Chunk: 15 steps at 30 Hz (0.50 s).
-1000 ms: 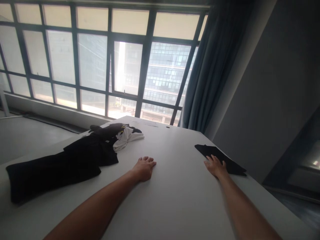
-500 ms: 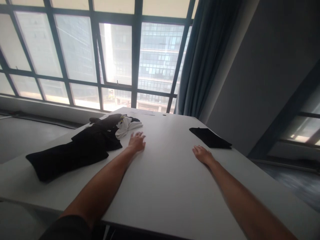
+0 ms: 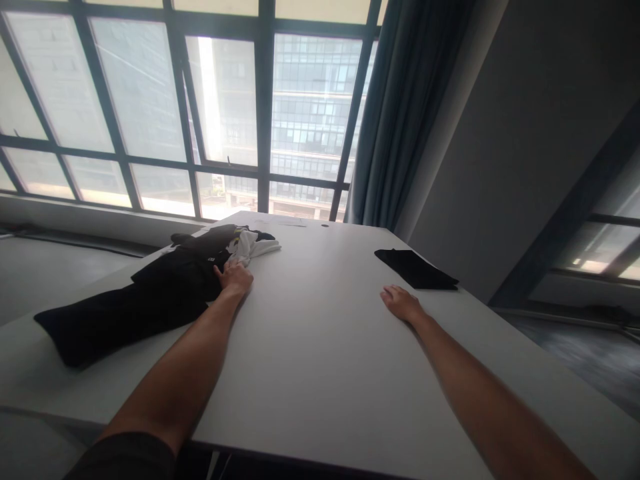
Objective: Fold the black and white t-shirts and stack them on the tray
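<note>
My left hand (image 3: pixel 235 275) is at the right edge of a heap of dark clothes (image 3: pixel 175 273), its thumb spread from the fingers. The fingertips meet the black cloth, and I see no cloth gripped in them. Just beyond them lies a crumpled white garment (image 3: pixel 255 247), part of the same heap. My right hand (image 3: pixel 400 303) rests on the white table (image 3: pixel 310 347) with fingers stretched out and nothing in them. Past it, a flat, folded black garment (image 3: pixel 417 270) lies near the table's right edge, apart from the hand.
Papers (image 3: pixel 287 223) and a small dark round spot (image 3: pixel 325 226) are at the table's far end. Behind stand a large framed window (image 3: pixel 225 100), a blue-grey curtain (image 3: pixel 390 133) and a grey wall (image 3: pixel 510 133).
My left hand has moved left from bare tabletop to the edge of the clothes heap. The right hand stays nearly where it was. The view has shifted slightly.
</note>
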### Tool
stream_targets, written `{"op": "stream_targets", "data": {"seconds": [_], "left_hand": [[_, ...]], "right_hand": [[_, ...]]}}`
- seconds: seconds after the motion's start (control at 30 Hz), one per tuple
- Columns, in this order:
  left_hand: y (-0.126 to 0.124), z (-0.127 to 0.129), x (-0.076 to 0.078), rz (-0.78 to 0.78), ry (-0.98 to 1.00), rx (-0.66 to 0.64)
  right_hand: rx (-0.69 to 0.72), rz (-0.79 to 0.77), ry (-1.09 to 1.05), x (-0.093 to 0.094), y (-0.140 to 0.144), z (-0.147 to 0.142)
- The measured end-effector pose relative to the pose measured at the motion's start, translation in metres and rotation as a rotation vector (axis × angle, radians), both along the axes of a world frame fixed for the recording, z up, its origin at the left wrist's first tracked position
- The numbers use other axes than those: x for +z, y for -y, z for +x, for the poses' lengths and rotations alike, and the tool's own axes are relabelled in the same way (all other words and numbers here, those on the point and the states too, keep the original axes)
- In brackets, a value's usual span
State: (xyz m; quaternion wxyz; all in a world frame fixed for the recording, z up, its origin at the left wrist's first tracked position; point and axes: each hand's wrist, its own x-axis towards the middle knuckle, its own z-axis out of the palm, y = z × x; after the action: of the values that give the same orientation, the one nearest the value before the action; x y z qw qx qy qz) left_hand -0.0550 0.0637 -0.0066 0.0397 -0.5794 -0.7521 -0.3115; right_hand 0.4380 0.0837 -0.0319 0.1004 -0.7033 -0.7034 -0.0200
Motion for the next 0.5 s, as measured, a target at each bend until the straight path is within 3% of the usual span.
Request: {"op": "stream_targets", "data": {"seconds": [0.07,0.2,0.33,0.43,0.5], "left_hand": [[-0.002,0.009,0.004,0.067,0.03,0.037],[-0.004,0.028,0.012,0.096,0.216,-0.118],[-0.005,0.021,0.014,0.094,0.33,-0.139],[-0.006,0.008,0.016,0.189,0.65,-0.044],[-0.005,0.014,0.021,0.256,0.865,-0.048]], "right_hand": [[0.003,-0.002,0.002,0.002,0.002,-0.001],[-0.004,-0.013,0.006,0.006,0.004,-0.004],[-0.008,-0.004,0.009,0.006,0.005,-0.004],[-0.005,-0.007,0.007,0.006,0.004,-0.004],[-0.005,-0.006,0.005,0.007,0.004,-0.004]]}}
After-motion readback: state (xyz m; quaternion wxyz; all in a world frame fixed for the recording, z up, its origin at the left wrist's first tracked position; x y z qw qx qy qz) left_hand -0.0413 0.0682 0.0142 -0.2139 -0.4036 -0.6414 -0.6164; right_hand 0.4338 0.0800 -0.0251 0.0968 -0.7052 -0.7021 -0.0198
